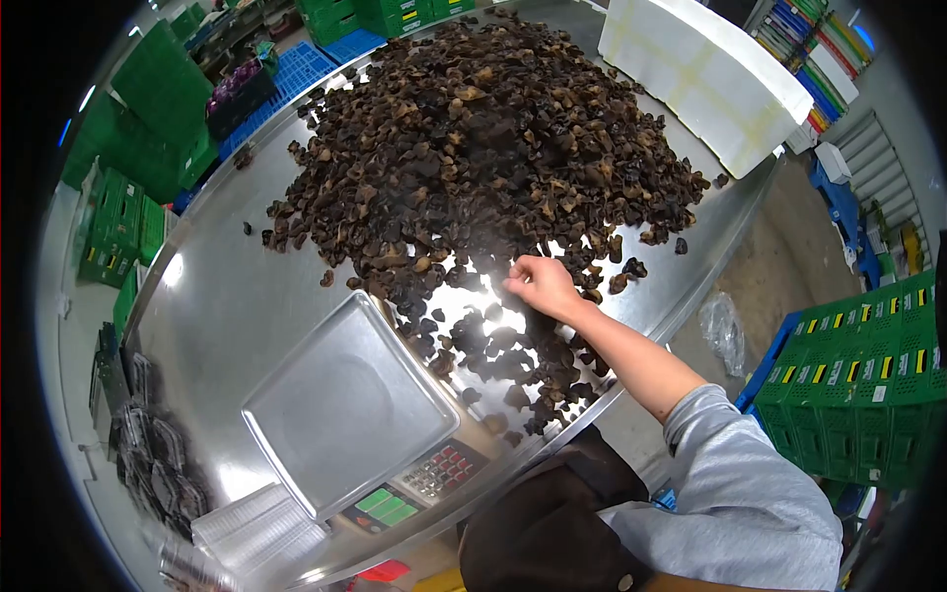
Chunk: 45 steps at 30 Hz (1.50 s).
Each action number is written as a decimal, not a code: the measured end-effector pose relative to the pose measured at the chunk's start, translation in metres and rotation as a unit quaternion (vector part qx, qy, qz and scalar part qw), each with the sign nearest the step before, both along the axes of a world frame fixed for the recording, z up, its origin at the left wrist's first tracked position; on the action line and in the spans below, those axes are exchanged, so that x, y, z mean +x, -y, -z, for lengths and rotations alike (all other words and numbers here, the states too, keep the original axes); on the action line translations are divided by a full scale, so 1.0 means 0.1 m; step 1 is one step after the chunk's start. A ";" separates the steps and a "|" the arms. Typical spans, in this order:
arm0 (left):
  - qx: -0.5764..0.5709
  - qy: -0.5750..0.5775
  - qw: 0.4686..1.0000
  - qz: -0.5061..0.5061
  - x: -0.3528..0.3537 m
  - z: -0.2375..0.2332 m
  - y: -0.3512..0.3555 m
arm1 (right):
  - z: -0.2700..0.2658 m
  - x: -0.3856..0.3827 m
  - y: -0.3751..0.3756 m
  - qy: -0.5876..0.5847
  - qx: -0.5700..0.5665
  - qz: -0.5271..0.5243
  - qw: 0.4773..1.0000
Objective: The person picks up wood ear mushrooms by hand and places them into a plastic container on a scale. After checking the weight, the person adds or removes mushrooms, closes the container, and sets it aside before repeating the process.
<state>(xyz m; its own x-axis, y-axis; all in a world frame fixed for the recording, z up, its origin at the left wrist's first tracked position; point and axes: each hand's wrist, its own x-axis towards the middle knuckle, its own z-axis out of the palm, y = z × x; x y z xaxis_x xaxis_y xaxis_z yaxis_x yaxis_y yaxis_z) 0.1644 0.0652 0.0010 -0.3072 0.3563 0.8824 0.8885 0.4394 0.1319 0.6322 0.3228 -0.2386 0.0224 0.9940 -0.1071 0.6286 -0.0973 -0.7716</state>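
Note:
A large heap of dark brown, wrinkled pieces (473, 138) covers the far middle of a metal table (227, 286). My right hand (541, 286) is over the near edge of the heap, its fingers curled together; whatever they may hold is too small to name. Loose dark pieces (503, 355) lie around and below it. To the left of these pieces stands a scale with a bare metal pan (350, 405), a keypad (441, 471) and a green display (386, 507). My left hand does not show.
A white foam box (705, 79) stands at the table's far right. Clear plastic trays (258, 533) are stacked at the near left, beside blurred black ones (158, 459). Green crates (858, 380) stand right of the table, others (110, 222) at the left.

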 end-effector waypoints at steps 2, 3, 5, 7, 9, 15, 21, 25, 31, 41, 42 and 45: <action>-0.148 0.142 0.977 0.065 -0.35 0.46 0.17 | -0.08 0.04 0.10 -0.225 -0.116 0.042 0.967; -0.083 0.107 0.972 0.193 -0.21 0.85 -0.03 | -0.08 0.07 0.16 -0.338 -0.161 0.075 0.924; -0.197 0.094 0.929 0.298 0.32 1.09 -0.39 | -0.07 0.12 0.32 -0.560 -0.201 0.121 0.794; -0.289 0.104 0.885 0.350 0.63 1.42 -0.58 | -0.04 0.21 0.49 -0.732 -0.217 0.093 0.639; -0.312 0.133 0.863 0.375 0.89 1.51 -0.65 | -0.15 0.24 0.58 -0.764 -0.243 0.079 0.593; -0.347 0.126 0.855 0.363 1.27 1.38 -0.77 | -0.28 0.30 0.73 -0.781 -0.243 0.083 0.570; -0.315 0.250 0.769 0.498 2.22 1.37 -0.94 | -0.41 0.49 0.52 -0.084 -0.094 -0.123 0.984; -0.396 0.281 0.704 0.519 2.80 1.60 -1.08 | -0.49 1.07 -0.40 0.055 0.225 -0.016 0.973; -0.480 0.254 0.694 0.473 3.06 1.89 -1.07 | -0.27 1.93 -1.55 0.258 0.195 0.064 0.944; -0.539 0.187 0.701 0.427 3.28 2.17 -1.38 | -0.09 0.72 0.25 0.161 0.210 -0.220 0.939; -0.541 0.193 0.700 0.425 3.30 2.17 -1.38 | -0.10 0.61 0.42 0.149 0.213 -0.233 0.937; -0.504 0.215 0.709 0.445 3.26 2.21 -1.32 | -0.16 0.44 0.79 0.110 0.187 -0.300 0.929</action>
<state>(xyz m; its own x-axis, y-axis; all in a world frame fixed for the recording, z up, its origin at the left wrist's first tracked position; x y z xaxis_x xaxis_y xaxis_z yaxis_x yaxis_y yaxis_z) 0.4902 0.1976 -0.2202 0.2710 0.9604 -0.0641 0.8460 -0.2059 0.4918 0.6761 0.2438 -0.2227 -0.5669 0.8017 0.1895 0.6296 0.5699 -0.5280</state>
